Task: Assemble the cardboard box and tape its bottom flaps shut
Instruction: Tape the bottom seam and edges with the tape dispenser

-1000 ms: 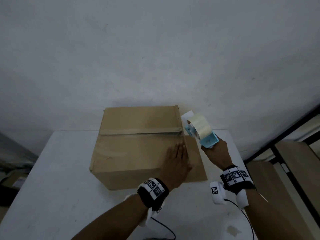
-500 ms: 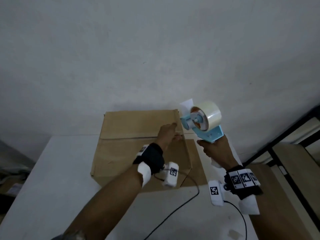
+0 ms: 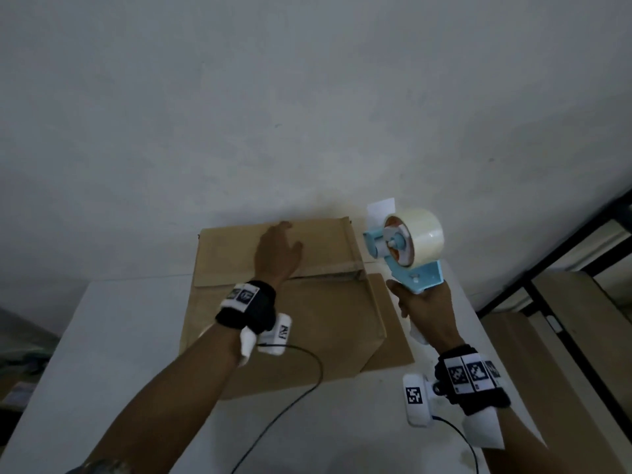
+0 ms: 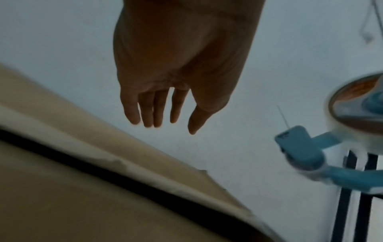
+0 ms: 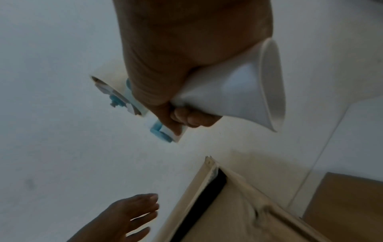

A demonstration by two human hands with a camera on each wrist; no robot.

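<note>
Left hand point(image 3: 275, 254) moved over box point(image 3: 284, 323); seemingly hovering, dispenser point(image 3: 405, 248) beside.

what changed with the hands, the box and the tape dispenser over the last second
The left hand left the near right part of the brown cardboard box and reached to its far flap, fingers straight. The right hand lifted the light blue tape dispenser with its clear tape roll up off the box's right end, gripping its white handle as before. The box stayed put on the white table.

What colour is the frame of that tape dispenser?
Light blue; the tape dispenser shows best in the head view.
</note>
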